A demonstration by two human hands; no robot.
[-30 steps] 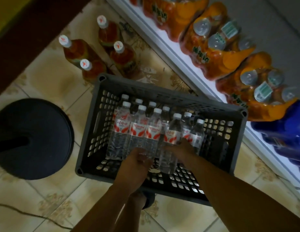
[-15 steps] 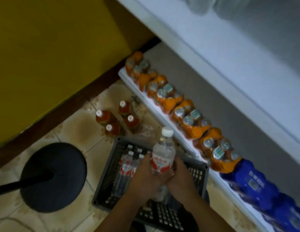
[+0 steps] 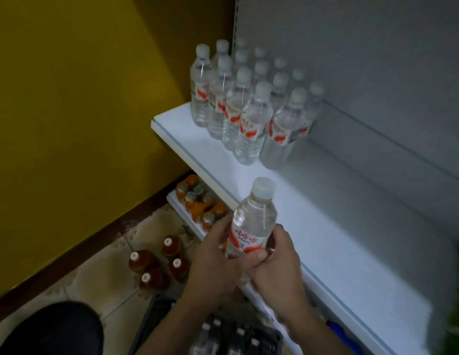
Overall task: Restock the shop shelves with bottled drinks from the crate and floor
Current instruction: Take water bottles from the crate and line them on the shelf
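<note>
Clear water bottle (image 3: 252, 221) — white cap, red-and-white label

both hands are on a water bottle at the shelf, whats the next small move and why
Probably move the water bottle forward and stand it on the shelf next to the standing bottles. The left hand and right hand grip it upright at the shelf's front edge, and bare shelf shows beside those rows.
</note>
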